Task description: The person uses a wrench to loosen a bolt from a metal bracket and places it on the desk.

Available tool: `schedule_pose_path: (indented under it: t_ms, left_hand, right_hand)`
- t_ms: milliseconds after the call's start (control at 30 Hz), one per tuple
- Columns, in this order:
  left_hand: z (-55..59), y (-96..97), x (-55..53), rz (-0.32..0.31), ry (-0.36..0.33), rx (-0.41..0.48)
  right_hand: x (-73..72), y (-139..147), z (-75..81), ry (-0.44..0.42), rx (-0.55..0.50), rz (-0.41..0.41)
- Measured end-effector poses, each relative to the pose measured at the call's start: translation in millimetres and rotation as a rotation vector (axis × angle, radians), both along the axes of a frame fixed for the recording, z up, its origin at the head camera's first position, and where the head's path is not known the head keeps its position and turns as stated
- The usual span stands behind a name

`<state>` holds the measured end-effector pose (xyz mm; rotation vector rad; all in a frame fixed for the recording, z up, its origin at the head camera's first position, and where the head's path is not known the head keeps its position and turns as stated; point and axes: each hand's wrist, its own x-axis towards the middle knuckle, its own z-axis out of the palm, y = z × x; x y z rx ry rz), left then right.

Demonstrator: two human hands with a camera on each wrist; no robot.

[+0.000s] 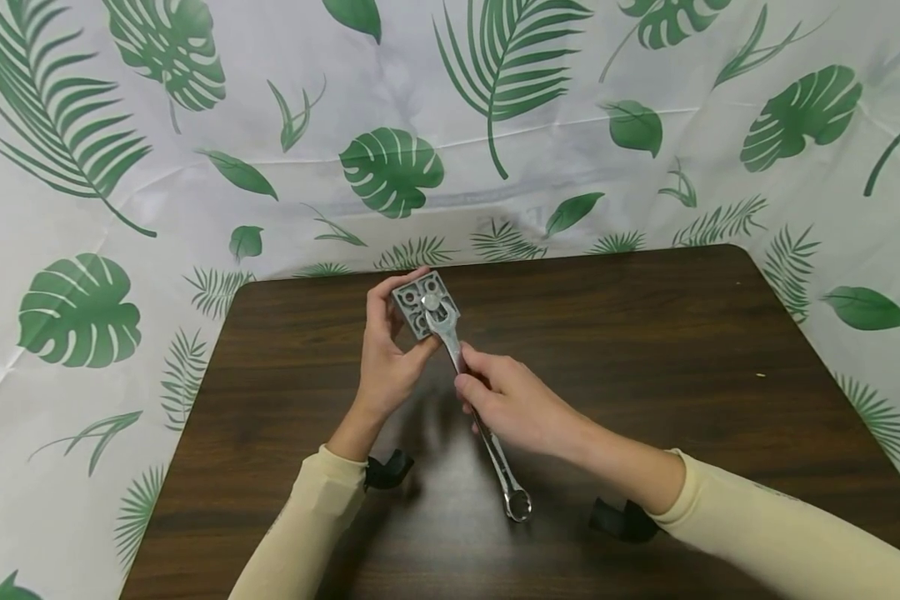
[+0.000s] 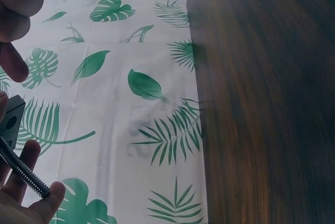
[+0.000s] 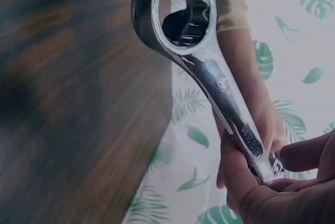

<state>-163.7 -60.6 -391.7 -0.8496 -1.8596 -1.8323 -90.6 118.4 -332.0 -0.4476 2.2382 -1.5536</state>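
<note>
My left hand grips a square grey metal plate by its edges, raised above the table. A hex bolt passes through the plate, its head facing me. In the left wrist view the bolt's threaded shank sticks out beside the fingers. My right hand holds a shiny combination wrench around the middle of its handle. The wrench's open end sits at the bolt head; whether it fully seats there I cannot tell. Its ring end points back toward me.
A dark wood-grain table lies beneath both hands. A white cloth with green leaves hangs behind and around it. Black straps or mounts sit at both wrists. A tiny yellow speck lies on the right of the table.
</note>
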Motion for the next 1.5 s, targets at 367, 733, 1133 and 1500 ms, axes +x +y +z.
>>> schedule_pose_path:
  t_ms: [367, 733, 1133, 1500]
  left_hand:
    - [20.9, 4.7, 13.3, 0.014, 0.007, -0.013]
    - [21.8, 2.4, 14.1, 0.018, 0.005, -0.022]
    - [-0.7, -3.8, 1.4, -0.022, -0.018, -0.024]
    - [-0.5, -5.7, 1.4, -0.057, -0.024, -0.048]
  right_hand:
    - [0.5, -6, 2.2, -0.05, -0.129, 0.047]
    - [-8.4, -7, 2.9, -0.016, -0.048, 0.038]
    - [-21.3, 7, -5.2, 0.332, 0.328, -0.033]
    - [-43.6, 27, -12.5, 0.669, 0.518, 0.012]
